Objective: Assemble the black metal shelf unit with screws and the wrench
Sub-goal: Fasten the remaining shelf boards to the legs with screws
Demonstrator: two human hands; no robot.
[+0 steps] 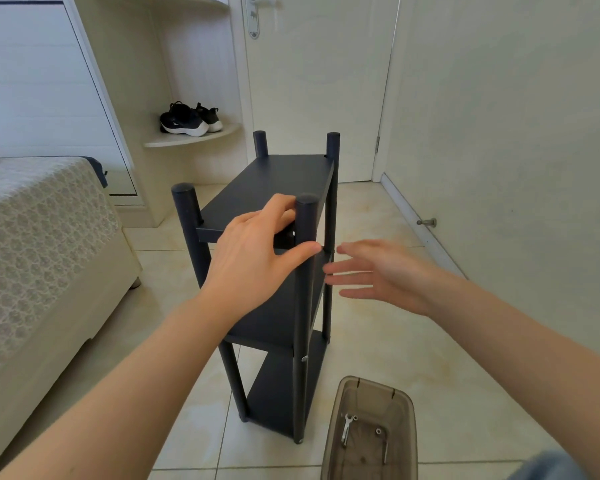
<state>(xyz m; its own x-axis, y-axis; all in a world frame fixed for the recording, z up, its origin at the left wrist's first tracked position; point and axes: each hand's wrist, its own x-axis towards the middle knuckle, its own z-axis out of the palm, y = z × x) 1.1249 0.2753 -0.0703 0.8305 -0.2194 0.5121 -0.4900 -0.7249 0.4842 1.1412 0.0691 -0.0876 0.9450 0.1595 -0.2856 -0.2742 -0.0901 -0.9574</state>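
The black metal shelf unit (pixel 278 188) stands upright on the tiled floor, with three shelves and four round posts. My left hand (pixel 257 258) reaches around the near right post (pixel 305 237), fingers behind it on the top shelf's edge and thumb stretched across its front. My right hand (pixel 385 271) hovers just right of that post, fingers straight and spread, holding nothing. A silver wrench (pixel 347 427) and a few screws (pixel 379 431) lie in a brown see-through plastic box (pixel 371 386) on the floor at the lower right.
A bed (pixel 39 237) with a patterned cover fills the left side. Behind the shelf is a closed door (pixel 319 81), and a corner shelf with black sneakers (pixel 187 121). A wall with a door stopper (pixel 426 222) runs along the right.
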